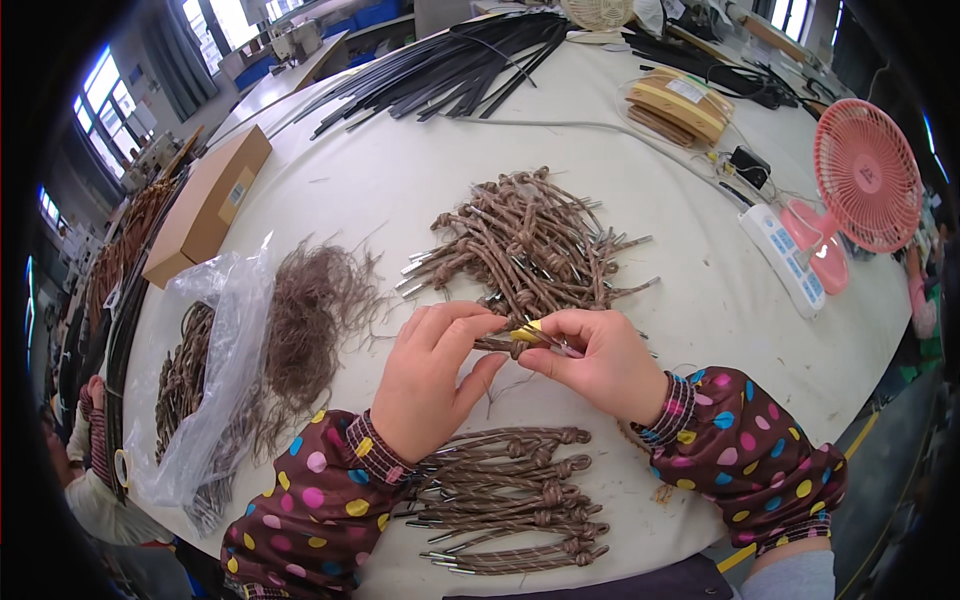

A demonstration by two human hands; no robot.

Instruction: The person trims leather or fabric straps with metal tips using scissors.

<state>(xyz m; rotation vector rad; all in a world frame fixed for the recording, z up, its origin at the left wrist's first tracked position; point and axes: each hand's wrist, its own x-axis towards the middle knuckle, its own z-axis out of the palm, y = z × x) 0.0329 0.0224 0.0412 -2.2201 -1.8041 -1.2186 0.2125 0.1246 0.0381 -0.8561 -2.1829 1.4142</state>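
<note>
Between the thumb and fingers of my left hand (430, 375) is a brown knotted cord (516, 348), its knot poking out towards the right. My right hand (605, 360) pinches a small yellow tool (527, 330) against that knot; a thin dark tip shows, but the fingers cover most of the tool. Just beyond both hands lies a heap of similar knotted cords (525, 235) with silver metal tips. Nearer me, below my hands, several knotted cords (530, 495) are laid side by side, knots to the right and metal tips to the left.
A tangle of brown thread waste (315, 310) lies left of the heap, beside a clear plastic bag (235, 330) over more cords. A cardboard box (210, 205) stands farther left. On the right are a white power strip (785, 260) and pink fan (868, 175). Black strips (440, 75) spread across the far side.
</note>
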